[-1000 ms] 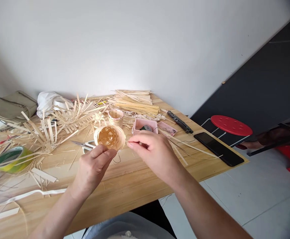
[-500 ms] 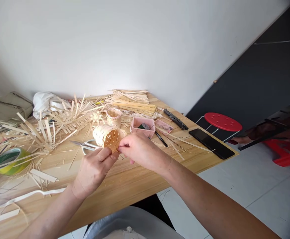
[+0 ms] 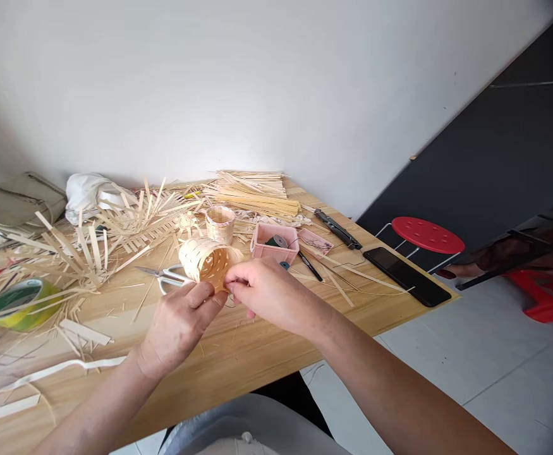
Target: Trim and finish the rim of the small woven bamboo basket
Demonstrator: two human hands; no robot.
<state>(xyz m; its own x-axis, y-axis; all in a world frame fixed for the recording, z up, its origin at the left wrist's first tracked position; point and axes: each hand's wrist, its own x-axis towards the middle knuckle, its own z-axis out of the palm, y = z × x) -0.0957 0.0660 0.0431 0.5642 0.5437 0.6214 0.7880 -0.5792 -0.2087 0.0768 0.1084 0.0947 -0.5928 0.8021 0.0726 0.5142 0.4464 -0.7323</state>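
A small woven bamboo basket (image 3: 208,261) lies on its side in the air above the wooden table (image 3: 238,354), its open end facing me. My left hand (image 3: 180,325) holds its lower edge, and the fingertips of my right hand (image 3: 269,294) pinch its rim from the right. Any thread at that pinch is too fine to make out. Just behind it stands a second, upright woven cup (image 3: 220,225). White-handled scissors (image 3: 165,277) lie beneath my left hand.
Loose bamboo strips and a bundle (image 3: 252,196) cover the table's far side. A pink box (image 3: 274,243) holds a thread spool. A knife (image 3: 337,229), phone (image 3: 406,276) and green tape roll (image 3: 18,305) lie about. Another person's hand (image 3: 461,270) shows beyond the table's right edge, near a red stool (image 3: 428,235).
The basket has turned from its open end facing up toward me to lying more on its side. My right hand has closed in from a small gap and now pinches the rim.
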